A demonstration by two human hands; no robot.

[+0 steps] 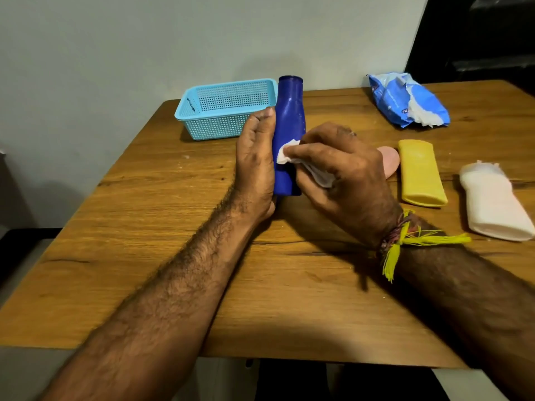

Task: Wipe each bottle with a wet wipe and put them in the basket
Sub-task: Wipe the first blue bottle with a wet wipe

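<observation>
Blue bottle (289,111), waisted, upright, white wipe (289,154) against it

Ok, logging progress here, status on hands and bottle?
Left hand steadies blue bottle. Right hand rubs wipe on it. Basket empty, path clear.

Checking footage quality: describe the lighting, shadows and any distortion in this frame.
Head view: light is soft and even; both forearms throw dark shadows onto the table; wide-angle bend curves the table edges; the blue bottle and basket look fairly sharp, with slight softness toward the frame's edges.
</observation>
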